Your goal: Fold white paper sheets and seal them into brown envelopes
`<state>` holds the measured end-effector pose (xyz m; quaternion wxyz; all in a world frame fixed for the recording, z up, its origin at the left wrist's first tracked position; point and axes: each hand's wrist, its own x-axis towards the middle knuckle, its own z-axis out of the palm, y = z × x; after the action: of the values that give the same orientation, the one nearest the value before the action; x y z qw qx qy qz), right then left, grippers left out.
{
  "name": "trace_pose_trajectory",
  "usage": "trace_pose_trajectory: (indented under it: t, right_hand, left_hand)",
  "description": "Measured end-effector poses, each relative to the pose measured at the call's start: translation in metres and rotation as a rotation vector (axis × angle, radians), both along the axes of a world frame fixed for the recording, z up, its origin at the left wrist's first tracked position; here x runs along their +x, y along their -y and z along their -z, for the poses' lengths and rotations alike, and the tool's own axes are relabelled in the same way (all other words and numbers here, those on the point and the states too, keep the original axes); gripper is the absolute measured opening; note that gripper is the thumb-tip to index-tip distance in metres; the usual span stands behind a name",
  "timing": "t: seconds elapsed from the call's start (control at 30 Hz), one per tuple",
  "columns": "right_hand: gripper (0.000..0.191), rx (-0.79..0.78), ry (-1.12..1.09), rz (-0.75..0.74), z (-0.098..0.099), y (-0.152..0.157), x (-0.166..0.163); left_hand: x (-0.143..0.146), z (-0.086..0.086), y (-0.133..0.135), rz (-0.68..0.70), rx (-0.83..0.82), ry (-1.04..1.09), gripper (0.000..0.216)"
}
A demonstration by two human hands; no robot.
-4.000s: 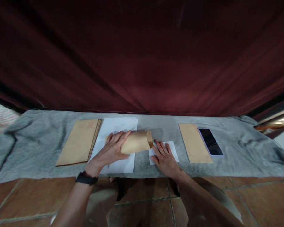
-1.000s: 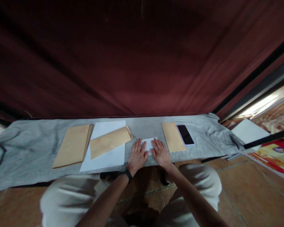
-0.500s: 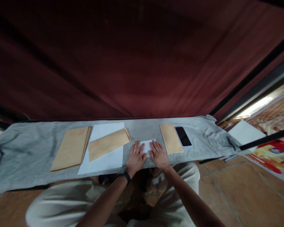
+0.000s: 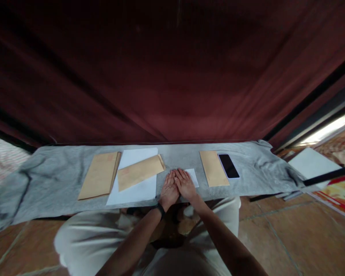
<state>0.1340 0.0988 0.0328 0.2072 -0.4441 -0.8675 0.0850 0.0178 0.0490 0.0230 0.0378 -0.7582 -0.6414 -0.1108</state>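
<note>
A small folded white paper [image 4: 193,178] lies on the grey cloth, partly covered by my hands. My left hand [image 4: 170,190] rests flat with its fingers stretched out at the paper's left side. Against it lies my right hand [image 4: 185,184], also flat, covering the left part of the paper. To the left, a brown envelope [image 4: 139,172] lies at a slant over white sheets [image 4: 132,198]. Right of my hands is another brown envelope [image 4: 214,168], with a phone [image 4: 229,166] beside it.
A stack of brown envelopes [image 4: 99,175] sits farther left on the grey cloth [image 4: 57,180] that covers the narrow table. Dark red fabric [image 4: 172,96] hangs behind it. At the right stand a dark metal bar [image 4: 330,174] and a red printed box [image 4: 342,191].
My right hand has moved left across the paper until it touches my left hand. More of the paper's right end now shows. The view has shifted slightly.
</note>
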Motion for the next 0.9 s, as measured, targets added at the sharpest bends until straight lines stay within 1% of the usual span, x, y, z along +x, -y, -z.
trace_pose_trajectory:
  t: [0.1,0.33,0.5,0.63,0.77,0.83,0.9]
  right_hand:
    - [0.046,0.026,0.045,0.016,0.006,0.005,0.008]
    - [0.05,0.137,0.072,0.107,0.015,0.004,0.049]
    - [0.054,0.169,0.095,0.16,0.02,0.004,0.062]
    - [0.056,0.178,0.11,0.16,0.023,0.006,0.066]
    - [0.055,0.158,0.111,0.171,0.017,0.006,0.065]
    - [0.054,0.148,0.105,0.168,0.01,0.006,0.063]
    - [0.054,0.134,0.114,0.123,0.003,0.007,0.06]
  left_hand:
    - [0.0,0.002,0.002,-0.021,0.015,0.018,0.065]
    - [0.001,0.006,0.01,-0.113,0.11,0.127,0.065]
    - [0.005,0.008,0.025,-0.214,0.052,0.137,0.066]
    - [0.007,0.007,0.039,-0.214,0.065,0.156,0.067]
    - [0.008,0.004,0.047,-0.188,0.101,0.156,0.065]
    - [0.007,0.0,0.047,-0.182,0.075,0.13,0.065]
    - [0.005,-0.007,0.045,-0.182,0.023,0.096,0.064]
